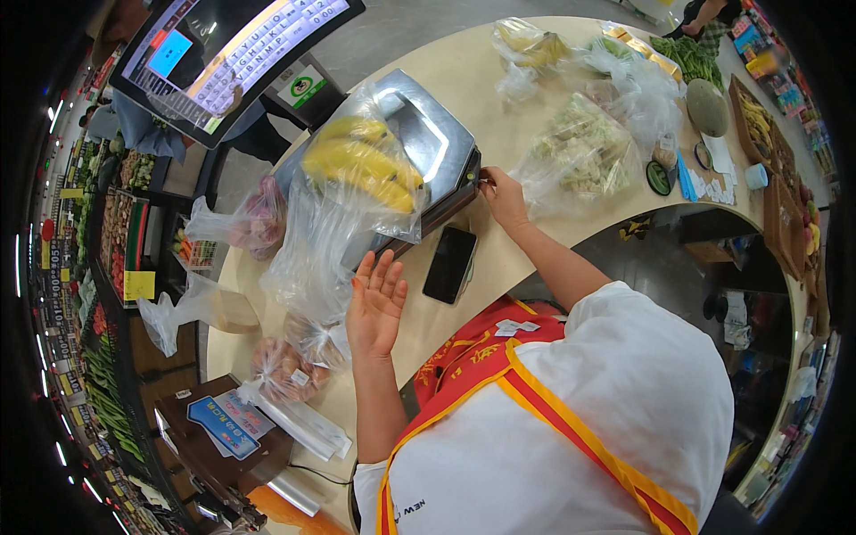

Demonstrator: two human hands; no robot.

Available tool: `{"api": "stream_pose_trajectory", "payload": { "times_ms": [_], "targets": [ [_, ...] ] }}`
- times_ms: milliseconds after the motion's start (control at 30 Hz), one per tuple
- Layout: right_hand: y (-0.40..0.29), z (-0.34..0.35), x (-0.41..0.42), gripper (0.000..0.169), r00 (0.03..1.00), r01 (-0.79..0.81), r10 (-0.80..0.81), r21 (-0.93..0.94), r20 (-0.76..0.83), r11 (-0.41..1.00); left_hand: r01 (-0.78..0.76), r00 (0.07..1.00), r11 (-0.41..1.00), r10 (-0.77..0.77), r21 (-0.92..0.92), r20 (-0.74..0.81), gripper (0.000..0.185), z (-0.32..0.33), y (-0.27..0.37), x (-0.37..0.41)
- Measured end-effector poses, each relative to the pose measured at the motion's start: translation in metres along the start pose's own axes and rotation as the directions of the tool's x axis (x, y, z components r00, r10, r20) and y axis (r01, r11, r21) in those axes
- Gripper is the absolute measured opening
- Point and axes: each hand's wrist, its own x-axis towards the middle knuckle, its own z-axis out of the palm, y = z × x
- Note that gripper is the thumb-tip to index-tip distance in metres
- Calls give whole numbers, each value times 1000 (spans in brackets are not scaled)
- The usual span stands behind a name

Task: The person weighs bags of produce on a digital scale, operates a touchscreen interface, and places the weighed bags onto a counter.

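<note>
My left hand (378, 304) is raised palm up in front of the scale, its fingers a little apart and nothing in them. Bananas (361, 164) in a clear plastic bag (304, 234) lie on the steel pan (438, 134) of a weighing scale. My right hand (505, 197) touches the right end of the scale's dark front side (461, 190) with its fingertips. Whether a small thing is between those fingers cannot be seen. Between my hands, a black smartphone (449, 264) lies on the pale counter (414, 301). Behind the scale's left side stands a lit touchscreen (234, 60) with a keyboard display.
Bagged leafy vegetables (582, 150), more bagged bananas (535, 43) and a melon (707, 107) lie to the right. At left are a bag of purplish produce (257, 214), a bag of round brownish produce (287, 368) and a brown bag-sealing machine (227, 428). Another person's hand (693, 28) shows at top right.
</note>
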Motion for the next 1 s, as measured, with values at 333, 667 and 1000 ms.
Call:
{"api": "stream_pose_trajectory", "payload": {
  "times_ms": [333,667,1000],
  "targets": [
    [10,11,8,20,984,-80,93,94,-149,992,21,999,996,-18,88,-34,49,-18,-4,-13],
    [-245,58,116,21,792,610,-572,308,-213,730,98,990,995,-95,21,-101,52,-30,-28,-99],
    [-393,184,212,34,309,856,-945,-464,106,227,159,987,987,-158,-38,24,48,-24,-57,-115]
  ]
}}
